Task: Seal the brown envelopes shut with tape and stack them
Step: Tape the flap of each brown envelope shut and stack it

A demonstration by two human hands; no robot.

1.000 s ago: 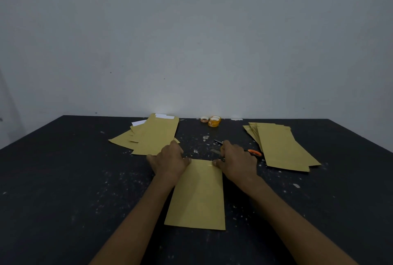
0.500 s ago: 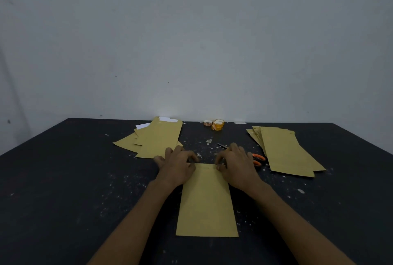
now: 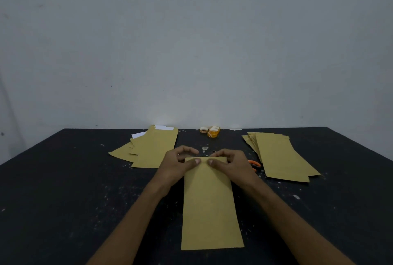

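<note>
Head view: the brown envelope (image 3: 209,205) lies flat on the tabletop (image 3: 63,201), nearer the person than the tape rolls (image 3: 212,131). The left hand (image 3: 177,166) and right hand (image 3: 232,163) each pinch its edge facing the rolls, grip closed on it. Light, thin, easily creased paper, I judge; best held by that edge.

Light is dim and bluish, with one faint bright patch on the plain grey wall (image 3: 163,119) just above the far edge of the black speckled table (image 3: 63,179). Detail is soft throughout, and the wall darkens toward the left edge.
</note>
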